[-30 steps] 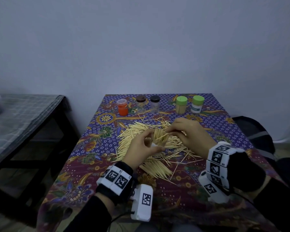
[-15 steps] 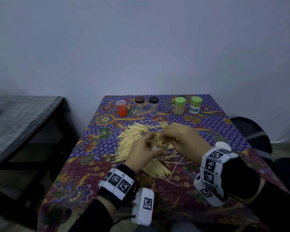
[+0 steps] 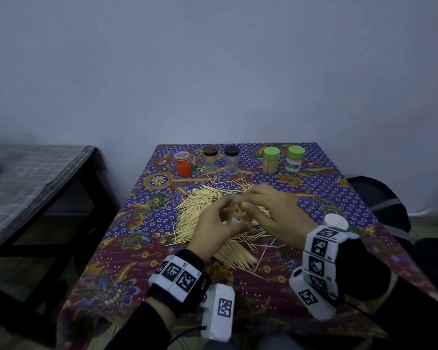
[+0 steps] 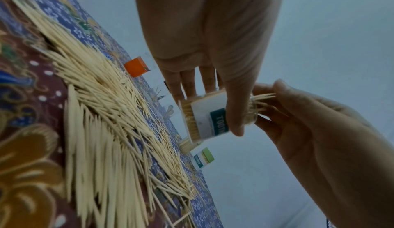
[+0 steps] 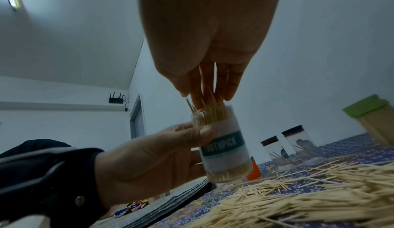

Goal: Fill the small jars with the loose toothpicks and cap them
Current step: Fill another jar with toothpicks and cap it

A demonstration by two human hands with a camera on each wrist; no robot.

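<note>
Black sleeves (image 3: 415, 306), white marker-printed wristbands (image 3: 177, 274), wrist cameras (image 3: 219, 311)

Dark side table (image 3: 48, 178) left; router (image 5: 116, 98) on wall.

Pale bare wall (image 3: 213, 72) behind; a dark side table (image 3: 36, 173) under checked cloth stands left.

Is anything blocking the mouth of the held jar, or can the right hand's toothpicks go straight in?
Nothing foreign. The jar in the left hand is uncapped, but toothpicks already packed in it crowd the mouth where the right hand works.
</note>
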